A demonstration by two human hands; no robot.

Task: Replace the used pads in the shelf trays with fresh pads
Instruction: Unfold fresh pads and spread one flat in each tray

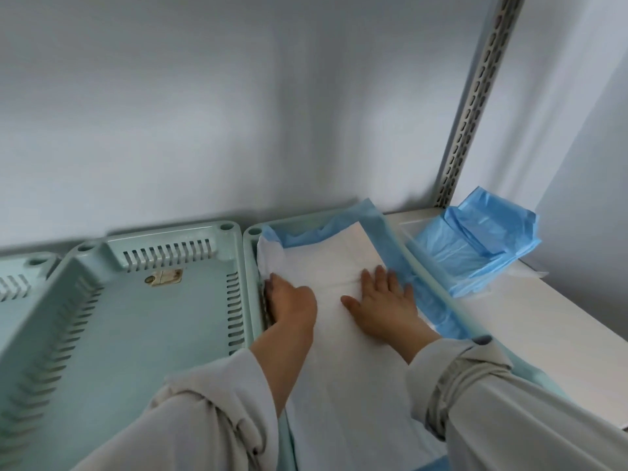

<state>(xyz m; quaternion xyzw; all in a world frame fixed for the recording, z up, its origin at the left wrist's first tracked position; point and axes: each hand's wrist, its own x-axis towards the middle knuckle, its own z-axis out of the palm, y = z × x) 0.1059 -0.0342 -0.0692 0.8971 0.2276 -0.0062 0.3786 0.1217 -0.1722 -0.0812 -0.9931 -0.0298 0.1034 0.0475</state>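
White shelf is running along the wall, with a slotted metal upright rising at 1 o'clock. Three pale green trays are sitting side by side on it: the left tray is only showing a corner at 9 o'clock, the middle tray is sitting bare with slotted walls and a small worn sticker on its floor, and the right tray is holding the fresh pad. The pad is lying white face up along the tray floor, its blue backing riding up the far and right walls and folding over the right rim. A folded stack of blue pads is resting on the shelf at 2 o'clock, just beside the right tray. Left hand is pressing the pad's left edge down against the tray's left wall; fingertips are buried at the wall, so I can't tell whether they're pinching or flat. Right hand is lying flat on the pad, fingers straight and spread, pressing near the right wall. Both light sleeves are pushed up at the wrists.
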